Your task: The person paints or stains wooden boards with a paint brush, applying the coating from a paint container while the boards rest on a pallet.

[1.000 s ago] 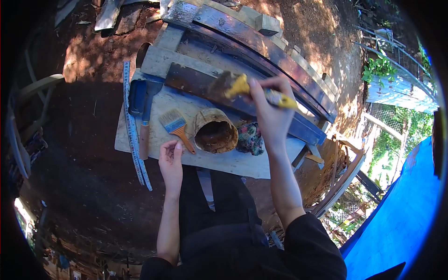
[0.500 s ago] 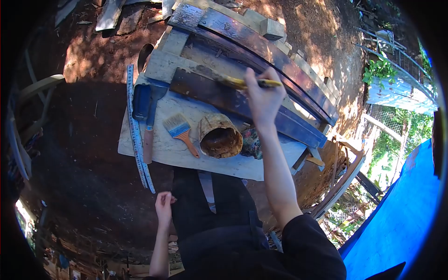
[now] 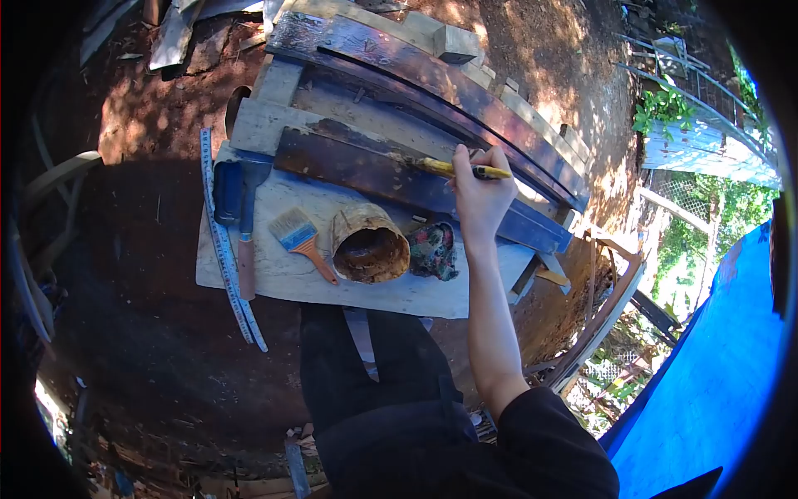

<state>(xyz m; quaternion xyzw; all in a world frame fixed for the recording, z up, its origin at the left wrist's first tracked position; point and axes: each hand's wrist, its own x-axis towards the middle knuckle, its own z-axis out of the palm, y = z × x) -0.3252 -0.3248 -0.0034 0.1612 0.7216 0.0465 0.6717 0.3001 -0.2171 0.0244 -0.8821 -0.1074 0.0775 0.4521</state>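
My right hand (image 3: 480, 198) grips a yellow-handled paintbrush (image 3: 453, 169); its bristles lie on a dark, wet-stained wooden plank (image 3: 349, 166) across the workboard. Just below the plank stands an open, stain-crusted tin (image 3: 370, 244) of brown liquid, with a patterned rag (image 3: 432, 249) beside it. My left hand is out of view. A second brush (image 3: 301, 236) with a blue ferrule and orange handle lies left of the tin.
A pale workboard (image 3: 316, 279) carries a blue-handled tool (image 3: 237, 208) and a measuring tape (image 3: 224, 249) along its left edge. More stained planks (image 3: 432, 83) lie beyond. Red dirt ground surrounds it. A blue tarp (image 3: 715, 382) and a fence (image 3: 706, 150) are at right.
My left hand dropped from the board edge and left the view. My right hand turned the brush flat and brought it down onto the dark plank.
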